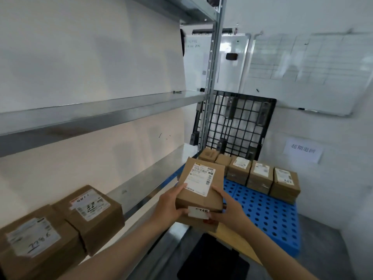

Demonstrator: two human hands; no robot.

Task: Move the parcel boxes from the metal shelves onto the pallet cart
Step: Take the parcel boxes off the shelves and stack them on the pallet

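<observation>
Mid-frame, left grip [171,203] and right grip [229,208] clasp a parcel box [201,188] by opposite sides, seemingly keeping it level for the pallet cart [268,215].

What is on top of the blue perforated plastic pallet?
A row of brown cardboard parcel boxes stands along the far edge of the blue perforated plastic pallet. Its near left part is hidden behind the held cardboard box.
</observation>
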